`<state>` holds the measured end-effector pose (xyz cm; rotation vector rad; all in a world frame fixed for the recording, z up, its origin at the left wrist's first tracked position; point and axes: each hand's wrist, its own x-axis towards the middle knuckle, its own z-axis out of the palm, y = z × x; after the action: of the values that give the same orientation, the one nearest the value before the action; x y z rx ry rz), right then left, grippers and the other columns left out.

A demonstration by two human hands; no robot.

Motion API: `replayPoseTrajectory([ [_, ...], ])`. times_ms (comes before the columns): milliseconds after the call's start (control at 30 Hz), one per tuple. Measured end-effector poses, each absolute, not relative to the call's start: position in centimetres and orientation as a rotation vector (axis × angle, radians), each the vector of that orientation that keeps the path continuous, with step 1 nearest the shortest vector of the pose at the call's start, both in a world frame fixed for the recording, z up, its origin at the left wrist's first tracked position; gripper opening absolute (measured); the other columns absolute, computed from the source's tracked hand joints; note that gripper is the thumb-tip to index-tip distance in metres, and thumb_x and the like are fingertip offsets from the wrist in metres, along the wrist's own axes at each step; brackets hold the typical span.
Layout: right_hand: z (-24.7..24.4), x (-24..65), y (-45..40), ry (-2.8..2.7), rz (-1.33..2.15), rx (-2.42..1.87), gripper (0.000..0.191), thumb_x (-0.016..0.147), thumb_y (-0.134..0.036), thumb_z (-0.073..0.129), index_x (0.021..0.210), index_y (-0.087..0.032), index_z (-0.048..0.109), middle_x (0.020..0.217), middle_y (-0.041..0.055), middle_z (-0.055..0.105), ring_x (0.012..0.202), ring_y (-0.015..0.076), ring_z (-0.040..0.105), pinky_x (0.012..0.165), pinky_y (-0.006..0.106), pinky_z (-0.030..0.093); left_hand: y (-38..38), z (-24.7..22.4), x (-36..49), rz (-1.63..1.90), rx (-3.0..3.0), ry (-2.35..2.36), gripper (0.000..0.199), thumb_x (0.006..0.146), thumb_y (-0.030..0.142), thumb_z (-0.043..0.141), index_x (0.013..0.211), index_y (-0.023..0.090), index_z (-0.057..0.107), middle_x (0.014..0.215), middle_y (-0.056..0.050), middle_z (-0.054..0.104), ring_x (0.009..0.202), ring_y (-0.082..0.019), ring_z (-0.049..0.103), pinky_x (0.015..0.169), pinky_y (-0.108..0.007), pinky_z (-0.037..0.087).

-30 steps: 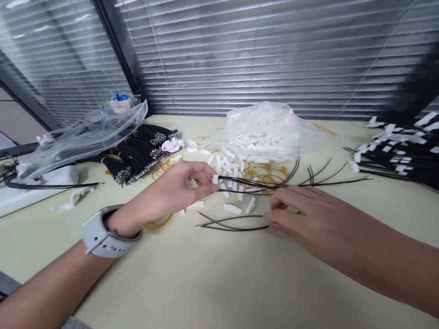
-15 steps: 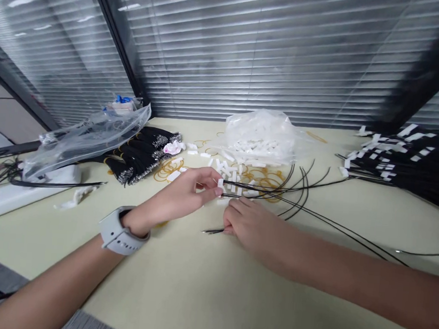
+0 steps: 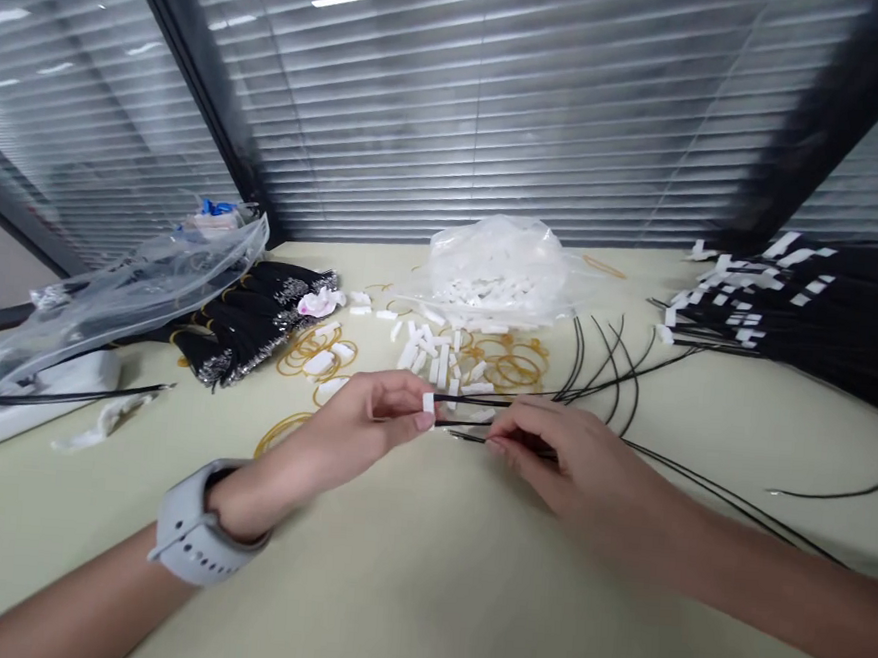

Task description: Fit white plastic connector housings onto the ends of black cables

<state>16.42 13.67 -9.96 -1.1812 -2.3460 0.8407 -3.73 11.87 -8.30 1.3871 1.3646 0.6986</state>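
My left hand point(image 3: 372, 420) pinches a small white strip point(image 3: 428, 408) between thumb and fingers. Black cables point(image 3: 471, 400) run from that strip toward the right, passing behind my other hand. My right hand point(image 3: 551, 442) is closed on a black cable point(image 3: 466, 435) whose bare end points left, just below the strip. Its fingertips are a short way to the right of my left thumb. Behind both hands lies a loose pile of white strips point(image 3: 443, 359). The far ends of the cables curve away across the table to the right.
Yellow rubber bands point(image 3: 510, 362) lie around the strips. A clear bag of white pieces point(image 3: 498, 263) stands at the back. Bundled black cables with silver ends point(image 3: 248, 316) lie left under a plastic bag point(image 3: 148, 289). White-tagged black cables point(image 3: 830, 326) are heaped at the right.
My right hand has moved up and right, bringing its cable end level with just below the white strip. The left hand keeps its pinch, and the view has shifted slightly.
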Motion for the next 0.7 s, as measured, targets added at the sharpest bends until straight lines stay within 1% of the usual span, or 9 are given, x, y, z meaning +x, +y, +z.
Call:
replayPoseTrajectory([
  [67,-10.1,16.4,13.6,-2.333,0.863,-1.188,0.016,0.082,-0.019,0.041,0.075,-0.018,0.055,0.075,-0.0024,0.056,0.065,0.0062,0.048,0.056,0.018,0.034,11.8,-8.5,-3.5,0.697,1.349,1.387,0.020,0.074,0.031,0.057,0.083,0.014,0.052,0.076,0.000,0.056,0.065,-0.005,0.048,0.058,-0.015,0.034],
  [200,-10.6,16.4,13.7,-2.270,0.889,-1.194,0.013,0.080,-0.019,0.042,0.073,-0.018,0.054,0.067,-0.0037,0.054,0.057,0.0047,0.045,0.050,0.017,0.031,11.5,-8.7,-3.4,0.695,1.360,1.397,0.018,0.074,0.033,0.058,0.079,0.016,0.054,0.070,0.001,0.055,0.061,-0.004,0.047,0.055,-0.014,0.033],
  [300,-11.0,16.5,13.9,-2.230,0.888,-1.143,0.013,0.078,-0.018,0.044,0.071,-0.018,0.055,0.063,-0.0046,0.053,0.055,0.0035,0.045,0.049,0.016,0.030,11.4,-8.5,-3.4,0.690,1.373,1.401,0.018,0.074,0.034,0.058,0.078,0.016,0.056,0.071,0.001,0.057,0.062,-0.004,0.048,0.055,-0.013,0.034],
  [400,-11.3,16.6,14.1,-2.247,0.885,-1.077,0.014,0.077,-0.015,0.044,0.069,-0.017,0.055,0.063,-0.0044,0.053,0.054,0.0029,0.045,0.049,0.016,0.030,11.5,-8.5,-3.4,0.684,1.370,1.415,0.016,0.074,0.032,0.058,0.080,0.017,0.057,0.077,0.000,0.061,0.068,-0.005,0.052,0.058,-0.012,0.036],
  [500,-11.4,16.6,14.0,-2.287,0.840,-1.044,0.014,0.077,-0.012,0.044,0.068,-0.016,0.055,0.063,-0.0042,0.052,0.054,0.0028,0.043,0.050,0.016,0.029,11.5,-8.7,-3.4,0.682,1.363,1.393,0.013,0.074,0.029,0.059,0.081,0.018,0.057,0.078,0.001,0.062,0.072,-0.005,0.054,0.062,-0.011,0.038],
  [700,-11.6,16.9,13.5,-2.276,0.764,-0.958,0.014,0.077,-0.011,0.046,0.067,-0.016,0.053,0.061,-0.0049,0.051,0.053,0.0020,0.042,0.050,0.015,0.028,11.3,-9.0,-3.7,0.670,1.379,1.361,0.013,0.075,0.031,0.058,0.080,0.019,0.055,0.082,0.001,0.062,0.074,-0.005,0.055,0.063,-0.012,0.039],
])
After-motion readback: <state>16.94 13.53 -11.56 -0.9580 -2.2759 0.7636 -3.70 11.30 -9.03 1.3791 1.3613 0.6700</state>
